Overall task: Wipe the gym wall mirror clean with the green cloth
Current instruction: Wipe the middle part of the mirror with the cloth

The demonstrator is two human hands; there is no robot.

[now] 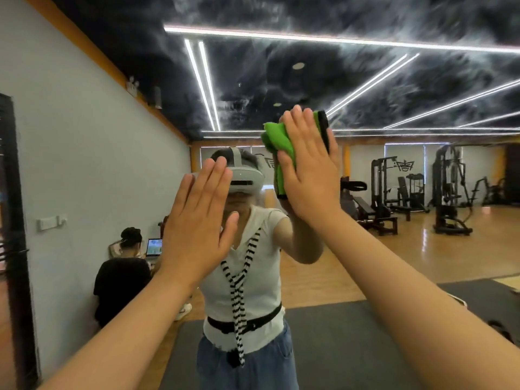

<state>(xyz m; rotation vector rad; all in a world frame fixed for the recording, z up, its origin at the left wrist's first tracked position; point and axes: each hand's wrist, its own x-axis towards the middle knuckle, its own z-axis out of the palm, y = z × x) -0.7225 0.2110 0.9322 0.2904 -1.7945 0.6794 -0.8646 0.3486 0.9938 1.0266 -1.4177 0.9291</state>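
The right hand (306,170) lies flat on the gym wall mirror (394,249), fingers straight and close together, pressing the bunched green cloth (277,142) against the glass high up, right of centre. The left hand (197,215) is raised flat, left of and lower than the right, fingers straight and narrow, holding nothing; contact with the glass cannot be confirmed. Reflected: weight machines (447,190) far right, a laptop (154,247) lower left.
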